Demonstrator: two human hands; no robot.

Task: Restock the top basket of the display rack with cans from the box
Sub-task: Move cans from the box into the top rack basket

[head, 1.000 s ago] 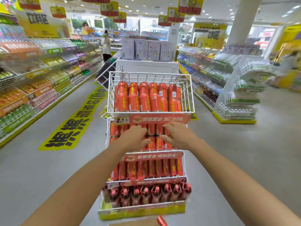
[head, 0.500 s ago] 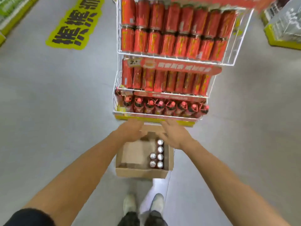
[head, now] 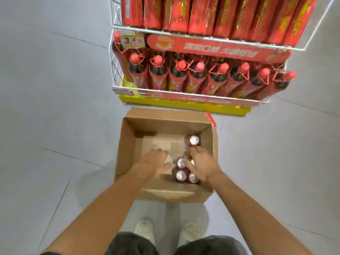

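Note:
An open cardboard box (head: 127,144) stands on the floor in front of the display rack (head: 115,70). Several red cans with silver tops stand along its right side, one at the back (head: 194,140) and a cluster at the front (head: 181,175). My left hand (head: 153,162) is inside the box with its fingers spread, just left of the cluster and holding nothing. My right hand (head: 202,164) lies over the cluster with fingers stretched out, thumb against one can top (head: 181,162). The rack's top basket is out of view.
The rack's lowest basket holds a row of dark bottles with red caps (head: 198,70). Above it sits a basket of red cans (head: 202,15). My white shoes (head: 145,229) stand just behind the box. Grey tiled floor (head: 55,107) lies on both sides.
My view has tipped down from the rack's upper baskets to the floor. Both hands have left the rack's middle basket and dropped into the box, the right one onto the cans.

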